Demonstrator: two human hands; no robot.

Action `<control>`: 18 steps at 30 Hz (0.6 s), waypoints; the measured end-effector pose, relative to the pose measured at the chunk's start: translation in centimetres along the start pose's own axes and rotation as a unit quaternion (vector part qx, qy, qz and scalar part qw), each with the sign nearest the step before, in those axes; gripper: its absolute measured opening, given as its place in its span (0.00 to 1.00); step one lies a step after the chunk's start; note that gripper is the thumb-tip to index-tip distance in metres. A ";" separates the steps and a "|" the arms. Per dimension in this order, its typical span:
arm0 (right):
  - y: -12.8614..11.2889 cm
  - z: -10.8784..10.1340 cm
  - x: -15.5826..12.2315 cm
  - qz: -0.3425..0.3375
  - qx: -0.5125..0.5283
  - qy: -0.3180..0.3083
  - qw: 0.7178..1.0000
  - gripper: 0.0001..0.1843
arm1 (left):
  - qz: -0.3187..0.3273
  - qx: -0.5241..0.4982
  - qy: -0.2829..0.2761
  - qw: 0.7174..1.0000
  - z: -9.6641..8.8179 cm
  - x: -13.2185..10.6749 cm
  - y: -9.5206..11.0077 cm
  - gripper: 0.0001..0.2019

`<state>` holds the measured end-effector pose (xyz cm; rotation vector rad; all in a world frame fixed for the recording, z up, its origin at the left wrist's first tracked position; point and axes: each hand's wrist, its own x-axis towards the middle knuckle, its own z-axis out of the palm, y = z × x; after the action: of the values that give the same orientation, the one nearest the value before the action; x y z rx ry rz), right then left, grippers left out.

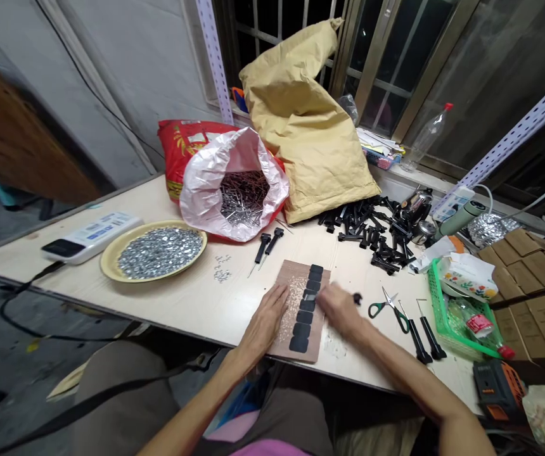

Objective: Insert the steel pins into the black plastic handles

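A brown wooden board (320,345) lies near the table's front edge, with a column of black rounded pieces (302,330) on it and a worn, scraped patch on its left side. My left hand (267,320) rests flat on the board's left edge, fingers stretched out. Over the right edge, my right hand (341,308) is closed around a tool with a black handle end (357,297) and what looks like a flat metal tip (310,296); its full shape is hidden. That tip is at the black pieces. Two black-handled metal pins (267,247) lie beyond the board.
Left stands a yellow dish (106,263) of small shiny metal pieces. Behind are an open sack (196,183) of metal pins and a tan paper bag (320,145). Black parts (372,231), scissors (389,304), hooked tools (417,342) and a green basket (438,310) lie right.
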<state>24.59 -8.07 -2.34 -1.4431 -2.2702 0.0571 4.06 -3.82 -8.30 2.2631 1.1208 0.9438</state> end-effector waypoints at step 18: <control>1.9 -0.6 1.5 0.027 0.027 -0.020 0.999 0.21 | -0.007 -0.004 0.004 1.000 0.9 -0.8 -0.7 0.23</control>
<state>25.92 -6.02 -1.82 -1.4871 -2.2445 0.1651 4.03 -4.18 -9.68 2.2443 1.1328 0.9506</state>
